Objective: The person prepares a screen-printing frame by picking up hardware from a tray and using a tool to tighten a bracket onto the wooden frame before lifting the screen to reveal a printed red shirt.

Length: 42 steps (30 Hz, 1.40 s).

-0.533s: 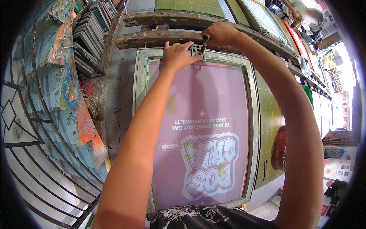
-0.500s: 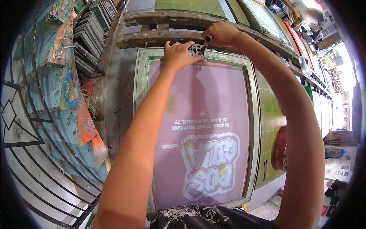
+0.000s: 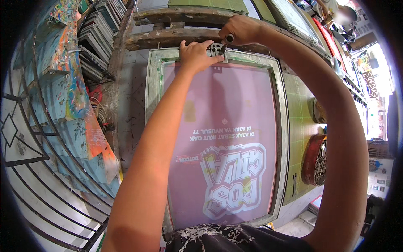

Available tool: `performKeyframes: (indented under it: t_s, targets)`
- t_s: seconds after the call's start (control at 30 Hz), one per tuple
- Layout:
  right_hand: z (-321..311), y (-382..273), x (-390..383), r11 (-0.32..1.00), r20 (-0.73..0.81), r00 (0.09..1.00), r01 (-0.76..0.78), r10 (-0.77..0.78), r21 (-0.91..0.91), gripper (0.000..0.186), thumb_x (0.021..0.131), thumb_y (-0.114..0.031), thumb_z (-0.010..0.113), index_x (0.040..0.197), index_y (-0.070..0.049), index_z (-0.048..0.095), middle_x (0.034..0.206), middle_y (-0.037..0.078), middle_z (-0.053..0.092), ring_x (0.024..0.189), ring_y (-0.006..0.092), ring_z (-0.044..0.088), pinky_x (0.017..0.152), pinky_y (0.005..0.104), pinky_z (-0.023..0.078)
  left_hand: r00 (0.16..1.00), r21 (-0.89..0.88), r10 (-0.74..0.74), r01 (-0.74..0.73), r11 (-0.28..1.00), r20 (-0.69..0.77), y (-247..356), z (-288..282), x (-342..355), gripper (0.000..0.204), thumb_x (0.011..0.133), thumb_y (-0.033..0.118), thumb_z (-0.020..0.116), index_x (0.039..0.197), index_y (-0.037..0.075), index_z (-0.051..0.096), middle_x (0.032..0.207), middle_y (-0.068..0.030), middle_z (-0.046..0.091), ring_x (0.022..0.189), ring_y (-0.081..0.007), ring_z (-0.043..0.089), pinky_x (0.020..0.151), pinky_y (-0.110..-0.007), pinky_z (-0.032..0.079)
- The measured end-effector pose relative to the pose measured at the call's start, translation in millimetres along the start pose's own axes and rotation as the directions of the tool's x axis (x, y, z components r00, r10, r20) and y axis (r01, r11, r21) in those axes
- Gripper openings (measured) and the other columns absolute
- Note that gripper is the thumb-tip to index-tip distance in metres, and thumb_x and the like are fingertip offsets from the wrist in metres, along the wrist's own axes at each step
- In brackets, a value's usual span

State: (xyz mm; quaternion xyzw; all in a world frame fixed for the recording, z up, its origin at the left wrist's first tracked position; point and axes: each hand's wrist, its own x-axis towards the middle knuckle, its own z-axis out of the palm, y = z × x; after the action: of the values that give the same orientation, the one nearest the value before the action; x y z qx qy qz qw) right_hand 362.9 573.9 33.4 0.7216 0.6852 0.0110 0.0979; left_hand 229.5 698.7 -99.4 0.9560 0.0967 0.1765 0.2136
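A silk screen (image 3: 218, 101) with purple mesh and pale lettering lies flat before me in a worn grey frame (image 3: 282, 134). My left hand (image 3: 195, 56) grips the frame's far rail, fingers spread over it and thumb against a metal clamp (image 3: 216, 48). At the clamp's right side, my right hand (image 3: 242, 31) is closed around a hand tool (image 3: 229, 38). Only the tool's dark, round, hollow end and a short stretch below it show; its kind is unclear. My fingers partly cover the clamp.
Wooden beams (image 3: 168, 38) run behind the screen. On the green board (image 3: 294, 147) at right lie a wrench (image 3: 294, 184) and a red container (image 3: 310, 161) of small metal parts. Stacked frames (image 3: 94, 44), paint-stained blue steps (image 3: 58, 113) and a metal railing (image 3: 37, 185) stand left. Another person (image 3: 336, 14) is far right.
Both hands stay at the clamp; the right hand has turned slightly with the tool. My right forearm has swung outward to the right, uncovering more of the red container. The view has shifted a little.
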Motion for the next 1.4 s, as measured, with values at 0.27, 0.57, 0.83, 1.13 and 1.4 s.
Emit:
performKeyframes:
  t_s: [0.27, 0.57, 0.83, 1.13, 1.4]
  targets:
    - [10, -12, 10, 0.945, 0.081, 0.946, -0.301, 0.313, -0.131, 0.022, 0.077, -0.024, 0.063, 0.09, -0.009, 0.073, 0.085, 0.014, 0.071, 0.084, 0.035, 0.069, 0.072, 0.0454, 0.055, 1.0, 0.05, 0.008, -0.009, 0.999, 0.027, 2, -2, -1, 0.079, 0.071, 0.076, 0.062, 0.129, 0.022, 0.059, 0.107, -0.0128, 0.069, 0.111, -0.0282, 0.061, 0.11, -0.051, 0.023]
    - [-1, -27, 19, 0.809, 0.208, 0.786, -0.585, 0.583, -0.06, 0.03, 0.081, -0.026, 0.06, 0.101, -0.008, 0.073, 0.098, 0.015, 0.072, 0.094, 0.0353, 0.069, 0.08, 0.0453, 0.056, 0.994, 0.044, -0.013, 0.008, 0.999, 0.108, 6, -14, 1, 0.082, 0.072, 0.075, 0.062, 0.132, 0.02, 0.058, 0.111, -0.0168, 0.068, 0.113, -0.0308, 0.061, 0.11, -0.054, 0.024]
    - [-10, -13, 1, 0.973, -0.13, 0.965, -0.229, 0.23, 0.02, 0.025, 0.082, -0.032, 0.067, 0.094, -0.01, 0.069, 0.076, 0.017, 0.067, 0.078, 0.0372, 0.065, 0.072, 0.0483, 0.051, 0.994, 0.028, -0.01, 0.007, 1.0, 0.105, 9, -12, -1, 0.089, 0.071, 0.079, 0.059, 0.132, 0.016, 0.057, 0.112, -0.0174, 0.066, 0.115, -0.0306, 0.058, 0.11, -0.053, 0.023]
    - [-6, -27, 9, 0.997, -0.123, 0.99, -0.079, 0.076, -0.02, 0.012, 0.074, -0.018, 0.067, 0.084, -0.012, 0.067, 0.068, 0.014, 0.064, 0.076, 0.0361, 0.065, 0.071, 0.0487, 0.05, 0.992, 0.057, -0.011, 0.004, 0.998, 0.126, 6, -16, -1, 0.092, 0.071, 0.082, 0.055, 0.132, 0.013, 0.057, 0.115, -0.0182, 0.065, 0.118, -0.0305, 0.057, 0.111, -0.052, 0.023]
    - [0, -24, 9, 0.994, -0.069, 0.998, -0.001, -0.007, -0.111, 0.011, 0.071, -0.014, 0.066, 0.082, -0.011, 0.067, 0.068, 0.012, 0.065, 0.073, 0.0341, 0.065, 0.067, 0.0457, 0.05, 0.989, 0.08, -0.026, 0.014, 0.997, 0.148, 8, -12, 1, 0.097, 0.07, 0.084, 0.053, 0.135, 0.011, 0.054, 0.123, -0.0172, 0.062, 0.12, -0.0291, 0.055, 0.111, -0.052, 0.023]
